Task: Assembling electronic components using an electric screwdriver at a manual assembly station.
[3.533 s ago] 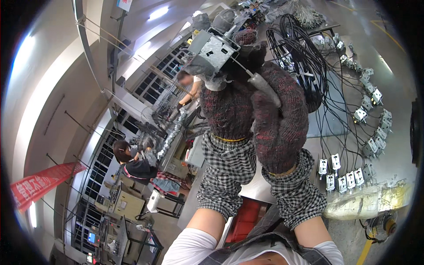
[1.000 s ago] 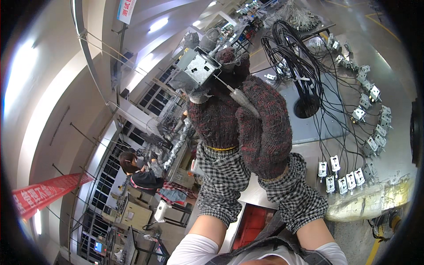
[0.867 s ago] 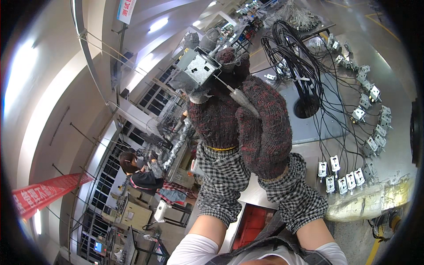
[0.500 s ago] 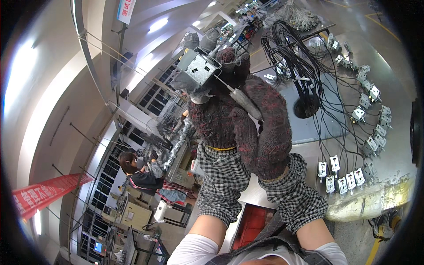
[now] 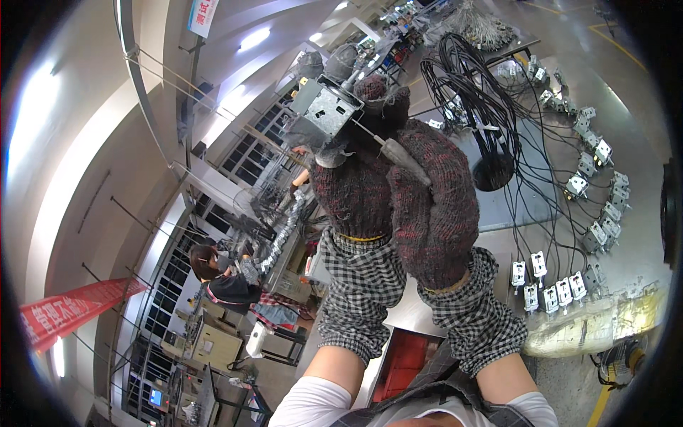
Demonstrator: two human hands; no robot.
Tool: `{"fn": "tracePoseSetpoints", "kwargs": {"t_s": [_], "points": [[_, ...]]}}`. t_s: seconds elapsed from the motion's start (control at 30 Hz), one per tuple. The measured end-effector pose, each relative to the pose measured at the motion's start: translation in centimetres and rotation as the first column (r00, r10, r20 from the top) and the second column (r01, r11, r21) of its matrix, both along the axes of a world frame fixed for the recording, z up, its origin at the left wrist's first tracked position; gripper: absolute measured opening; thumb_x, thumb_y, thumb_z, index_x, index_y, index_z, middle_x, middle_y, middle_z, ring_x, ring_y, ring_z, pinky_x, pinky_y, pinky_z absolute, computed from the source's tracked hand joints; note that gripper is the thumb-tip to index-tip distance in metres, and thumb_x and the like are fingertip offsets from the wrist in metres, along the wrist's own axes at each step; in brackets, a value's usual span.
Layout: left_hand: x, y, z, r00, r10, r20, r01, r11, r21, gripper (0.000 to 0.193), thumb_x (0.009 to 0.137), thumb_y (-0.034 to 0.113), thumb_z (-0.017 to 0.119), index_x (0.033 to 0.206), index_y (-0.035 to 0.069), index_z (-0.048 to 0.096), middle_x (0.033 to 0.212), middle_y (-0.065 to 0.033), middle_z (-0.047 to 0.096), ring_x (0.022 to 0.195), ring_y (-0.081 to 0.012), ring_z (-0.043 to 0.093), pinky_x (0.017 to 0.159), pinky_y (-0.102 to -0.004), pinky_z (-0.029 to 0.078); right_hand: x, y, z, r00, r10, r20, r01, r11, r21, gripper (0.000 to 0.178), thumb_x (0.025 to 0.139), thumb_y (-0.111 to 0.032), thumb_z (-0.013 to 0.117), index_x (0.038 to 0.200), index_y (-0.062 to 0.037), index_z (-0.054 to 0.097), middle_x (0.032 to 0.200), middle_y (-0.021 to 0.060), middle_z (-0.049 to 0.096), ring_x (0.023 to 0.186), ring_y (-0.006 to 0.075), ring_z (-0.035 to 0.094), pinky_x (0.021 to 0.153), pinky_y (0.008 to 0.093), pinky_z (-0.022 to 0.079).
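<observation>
My left hand (image 5: 351, 196), in a dark knitted glove with grey fingertip covers, is closed around a small box-shaped metal part (image 5: 326, 108) and holds it up in front of me. Two dark slots show in the part's silvery face. In my right hand (image 5: 437, 213), gloved the same way, is a screwdriver (image 5: 405, 161) with a worn grey handle. Its thin shaft points up and left to the lower right edge of the metal part; whether the tip touches it I cannot tell. The gloves hide most of my fingers.
On the metal table (image 5: 626, 128) to the right, several similar metal parts (image 5: 564, 290) lie in a curve, joined to a bundle of black cables (image 5: 484, 92) by a round hole (image 5: 493, 173). A person (image 5: 231, 281) works at a bench on the left. A red bin (image 5: 405, 363) stands below.
Both hands have shifted slightly right, with the metal part and the screwdriver. The right-hand glove has turned a little, and the handle sits differently against it.
</observation>
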State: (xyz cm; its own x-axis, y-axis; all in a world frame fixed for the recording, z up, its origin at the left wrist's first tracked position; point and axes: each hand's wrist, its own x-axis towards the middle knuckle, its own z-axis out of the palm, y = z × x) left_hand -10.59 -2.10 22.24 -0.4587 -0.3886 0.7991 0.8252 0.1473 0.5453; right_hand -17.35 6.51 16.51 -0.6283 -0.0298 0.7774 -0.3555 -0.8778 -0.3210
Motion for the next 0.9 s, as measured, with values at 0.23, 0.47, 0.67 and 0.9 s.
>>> {"fn": "tracePoseSetpoints", "kwargs": {"t_s": [0.23, 0.47, 0.67, 0.9], "points": [[0.2, 0.6, -0.1, 0.998, -0.056, -0.029, 0.055, 0.998, -0.044, 0.056, 0.096, 0.033, 0.057, 0.139, 0.000, 0.044, 0.132, -0.0226, 0.055, 0.123, -0.0358, 0.054, 0.112, -0.0566, 0.035, 0.1, 0.1, 0.1, 0.999, -0.027, -0.029, 0.026, 0.999, -0.025, 0.025, 0.093, -0.005, 0.062, 0.117, 0.0035, 0.061, 0.116, 0.0208, 0.063, 0.109, 0.0347, 0.061, 0.093, 0.0431, 0.049], [1.3, 0.6, -0.2, 0.996, 0.094, 0.009, -0.093, 0.995, -0.020, 0.054, 0.096, 0.032, 0.056, 0.138, -0.001, 0.044, 0.132, -0.0219, 0.055, 0.123, -0.0350, 0.054, 0.111, -0.0546, 0.037, 0.4, 0.1, 0.2, 0.998, 0.029, 0.055, -0.027, 0.999, -0.036, 0.027, 0.092, -0.005, 0.063, 0.117, 0.0031, 0.061, 0.115, 0.0211, 0.063, 0.109, 0.0350, 0.061, 0.094, 0.0441, 0.049], [1.5, 0.3, -0.3, 0.978, 0.203, 0.044, -0.202, 0.979, -0.041, 0.053, 0.097, 0.030, 0.055, 0.137, -0.001, 0.044, 0.132, -0.0213, 0.055, 0.122, -0.0344, 0.055, 0.110, -0.0529, 0.039, 0.2, 0.3, 0.2, 1.000, -0.004, 0.000, 0.004, 1.000, 0.010, 0.029, 0.092, -0.007, 0.063, 0.118, 0.0029, 0.061, 0.115, 0.0209, 0.063, 0.109, 0.0355, 0.061, 0.095, 0.0443, 0.048], [2.8, 0.6, -0.9, 0.856, 0.511, 0.083, -0.486, 0.848, -0.211, 0.051, 0.097, 0.028, 0.054, 0.137, -0.002, 0.045, 0.132, -0.0205, 0.055, 0.121, -0.0337, 0.055, 0.109, -0.0510, 0.041, 0.0, 0.3, 0.0, 1.000, -0.019, -0.021, 0.019, 1.000, -0.008, 0.030, 0.091, -0.006, 0.063, 0.120, 0.0028, 0.059, 0.116, 0.0200, 0.063, 0.108, 0.0350, 0.061, 0.095, 0.0443, 0.047]]}}
